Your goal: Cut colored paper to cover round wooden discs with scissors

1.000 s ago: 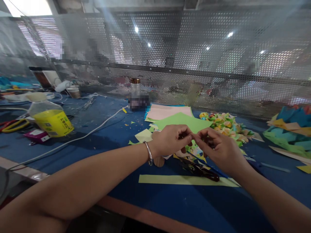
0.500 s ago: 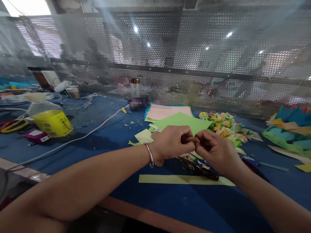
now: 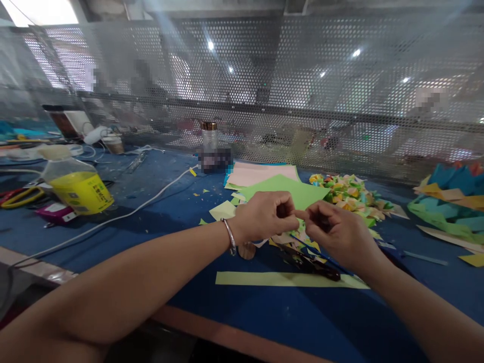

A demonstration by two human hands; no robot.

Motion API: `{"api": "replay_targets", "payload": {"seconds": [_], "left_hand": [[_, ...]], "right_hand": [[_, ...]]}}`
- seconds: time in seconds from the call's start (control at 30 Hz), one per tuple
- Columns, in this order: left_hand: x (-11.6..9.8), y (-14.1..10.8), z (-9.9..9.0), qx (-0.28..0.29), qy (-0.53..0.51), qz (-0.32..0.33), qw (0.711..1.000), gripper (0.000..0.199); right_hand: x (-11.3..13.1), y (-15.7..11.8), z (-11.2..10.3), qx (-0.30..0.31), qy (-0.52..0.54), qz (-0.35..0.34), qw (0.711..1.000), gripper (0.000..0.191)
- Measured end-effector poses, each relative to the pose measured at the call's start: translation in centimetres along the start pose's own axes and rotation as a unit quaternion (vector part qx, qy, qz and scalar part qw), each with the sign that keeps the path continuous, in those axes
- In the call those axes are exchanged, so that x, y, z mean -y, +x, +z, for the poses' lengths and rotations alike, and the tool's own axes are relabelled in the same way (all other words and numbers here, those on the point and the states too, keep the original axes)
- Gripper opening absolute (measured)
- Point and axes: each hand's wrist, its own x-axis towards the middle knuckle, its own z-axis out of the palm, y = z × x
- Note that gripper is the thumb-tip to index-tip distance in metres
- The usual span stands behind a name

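My left hand (image 3: pixel 266 217), with a silver bangle at its wrist, is closed, thumb and fingers pinched together. My right hand (image 3: pixel 336 234) is pinched too, and its fingertips nearly meet those of the left. Whatever lies between the fingers is too small or hidden to make out. Below them is a heap of paper scraps (image 3: pixel 282 240) with a dark tool (image 3: pixel 328 272) lying on it. A long pale green paper strip (image 3: pixel 260 278) rests flat in front. Just behind the hands lies a bright green paper sheet (image 3: pixel 283 186).
Small folded paper pieces (image 3: pixel 351 194) are piled behind my right hand. Pink sheets (image 3: pixel 260 175) lie at the back. To the left stand a yellow-labelled bottle (image 3: pixel 81 186) and a white cable (image 3: pixel 143 205). Layered coloured paper (image 3: pixel 449 206) sits far right. A perforated metal screen (image 3: pixel 245 75) closes the back.
My hands have drawn slightly apart, the left one shifting a little left and up. Both stay pinched. More of the scraps beneath shows between them.
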Motion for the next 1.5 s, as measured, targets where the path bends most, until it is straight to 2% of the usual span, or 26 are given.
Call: {"api": "replay_targets", "payload": {"seconds": [0.17,0.27,0.37,0.47,0.53,0.6,0.7,0.8,0.93,1.03,1.17,1.37,1.5], "left_hand": [[0.3,0.3,-0.7,0.009,0.01,-0.004,1.0,0.007],[0.1,0.2,-0.8,0.02,0.034,0.019,0.999,0.006],[-0.4,-0.1,-0.5,0.025,0.041,0.056,0.997,0.014],[-0.6,-0.2,-0.1,0.019,0.059,0.091,0.994,0.009],[-0.5,-0.1,0.0,0.019,0.074,0.091,0.993,0.008],[-0.1,0.0,-0.1,0.032,0.047,0.056,0.997,0.008],[0.6,0.4,-0.3,0.063,-0.052,-0.027,0.996,0.01],[0.8,0.7,-0.4,0.049,-0.144,-0.096,0.984,0.011],[0.2,0.8,0.2,0.003,-0.311,-0.187,0.932,0.016],[-0.5,0.7,0.6,-0.019,-0.387,-0.226,0.894,0.022],[-0.9,0.7,0.7,-0.042,-0.409,-0.259,0.874,0.028],[-0.7,0.6,0.7,-0.043,-0.397,-0.261,0.879,0.029],[-0.8,0.6,0.7,-0.05,-0.401,-0.284,0.87,0.026]], "right_hand": [[-0.4,0.0,-0.1,0.012,-0.009,0.008,1.0,0.01],[-0.3,0.0,0.0,0.013,-0.005,0.024,1.0,0.009],[-0.1,0.1,0.0,0.029,-0.018,0.027,0.999,0.012],[0.2,0.3,-0.1,0.045,-0.034,0.024,0.998,0.014],[0.3,0.4,-0.1,0.056,-0.043,0.021,0.997,0.014],[0.4,0.4,-0.1,0.067,-0.05,0.018,0.996,0.013],[0.2,0.4,-0.3,0.075,-0.041,0.022,0.996,0.013],[-0.3,0.4,-0.5,0.051,-0.036,0.016,0.998,0.014],[-0.4,0.3,-0.6,0.004,-0.07,-0.047,0.996,0.011],[-0.3,0.0,-0.4,-0.003,-0.094,-0.107,0.99,0.007],[-0.3,-0.2,0.0,0.003,-0.109,-0.154,0.982,0.008],[-0.7,-0.3,0.1,0.002,-0.111,-0.174,0.978,0.009],[-0.7,-0.3,0.1,-0.003,-0.111,-0.174,0.978,0.011]]}}
